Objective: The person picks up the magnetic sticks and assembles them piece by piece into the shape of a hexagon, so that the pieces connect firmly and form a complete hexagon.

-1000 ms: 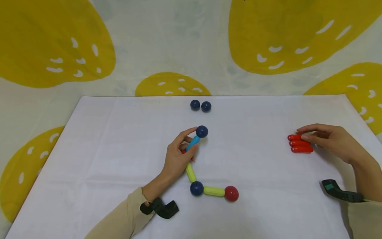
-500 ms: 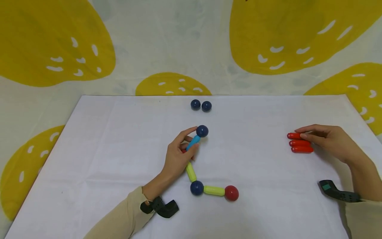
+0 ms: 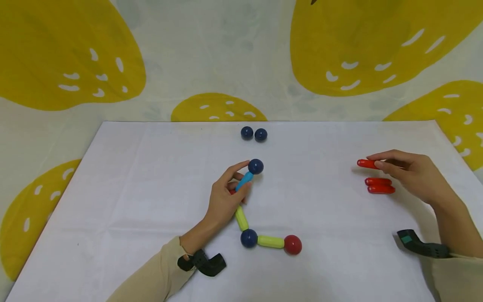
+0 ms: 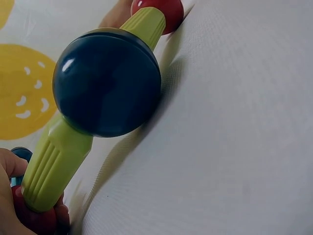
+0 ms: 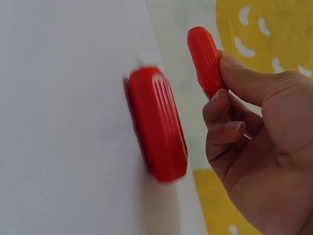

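Note:
In the head view, my left hand (image 3: 223, 199) grips a chain of toy building sticks and balls by its light blue stick (image 3: 244, 180). A dark blue ball (image 3: 255, 166) tops that stick, by the index fingertip. A red ball (image 4: 36, 215) is partly hidden in the hand. From there run a lime stick (image 3: 241, 218), another dark blue ball (image 3: 249, 238), a second lime stick (image 3: 271, 241) and a red end ball (image 3: 292, 244). At the right, my right hand (image 3: 416, 174) pinches a red stick (image 3: 366, 163) between thumb and fingers, raised off the table.
Two more red sticks (image 3: 379, 181) lie side by side below the right hand. Near the far table edge sit two loose dark blue balls (image 3: 247, 133). A white cloth (image 3: 151, 176) covers the table, and a yellow-patterned curtain (image 3: 211, 58) hangs behind.
The right hand has lifted the farthest red stick away from the other two, moving up and slightly left. The left hand and its chain have stayed in place.

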The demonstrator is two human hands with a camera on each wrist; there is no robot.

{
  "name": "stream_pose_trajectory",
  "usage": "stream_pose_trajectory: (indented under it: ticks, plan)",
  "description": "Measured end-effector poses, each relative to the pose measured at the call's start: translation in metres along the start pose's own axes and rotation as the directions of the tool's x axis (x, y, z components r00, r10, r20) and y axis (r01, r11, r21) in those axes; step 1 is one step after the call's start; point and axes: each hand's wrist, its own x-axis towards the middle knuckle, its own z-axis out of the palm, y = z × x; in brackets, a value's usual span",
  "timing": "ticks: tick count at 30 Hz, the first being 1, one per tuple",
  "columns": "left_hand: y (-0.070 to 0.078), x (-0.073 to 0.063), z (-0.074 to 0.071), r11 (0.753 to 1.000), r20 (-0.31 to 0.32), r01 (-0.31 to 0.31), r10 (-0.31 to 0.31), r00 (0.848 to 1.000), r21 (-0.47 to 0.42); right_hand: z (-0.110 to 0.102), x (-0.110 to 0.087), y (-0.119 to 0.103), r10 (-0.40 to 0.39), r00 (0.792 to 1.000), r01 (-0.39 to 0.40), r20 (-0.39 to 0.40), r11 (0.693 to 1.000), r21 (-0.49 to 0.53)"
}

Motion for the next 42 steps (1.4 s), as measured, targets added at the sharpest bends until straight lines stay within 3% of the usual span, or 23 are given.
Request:
stream_pose_trajectory:
  ticks: [14,31,36,42]
  plan:
    - [-0.001,0.0,0.001,1.0,-0.003,-0.007,0.007,1.0,0.001,0.03,0.019,-0.062,-0.197,0.978,0.191,0.067,0.978,0.079]
    - [-0.002,0.0,0.0,1.0,0.0,-0.004,0.004,1.0,0.006,0.064,0.037,-0.107,-0.278,0.954,0.258,0.116,0.952,0.165]
    - [-0.004,0.0,0.0,1.0,-0.002,-0.01,0.01,1.0,-0.001,0.078,0.039,-0.115,-0.332,0.931,0.302,0.149,0.934,0.193]
    - [-0.003,0.0,0.0,1.0,0.001,-0.02,0.02,1.0,-0.002,0.088,0.039,-0.126,-0.353,0.919,0.314,0.174,0.925,0.216]
